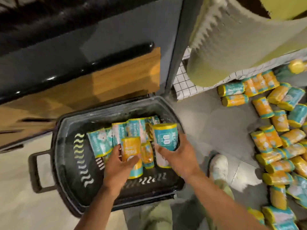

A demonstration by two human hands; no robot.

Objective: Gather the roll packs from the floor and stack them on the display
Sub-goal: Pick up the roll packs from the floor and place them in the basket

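Though apart, hands point(118, 163) point(177, 157) around roll packs point(130, 146) point(164, 136).

In dim, warm light you see white glare on the glossy black rail point(93, 65), blur smearing the orange roll pack point(130, 149) in your left hand point(116, 165) and the teal roll pack point(165, 138) in your right hand point(177, 157), and bent, soft edges.

grey tiled floor point(207, 123) carries scattered roll packs point(263, 107) and a black basket point(66, 163).
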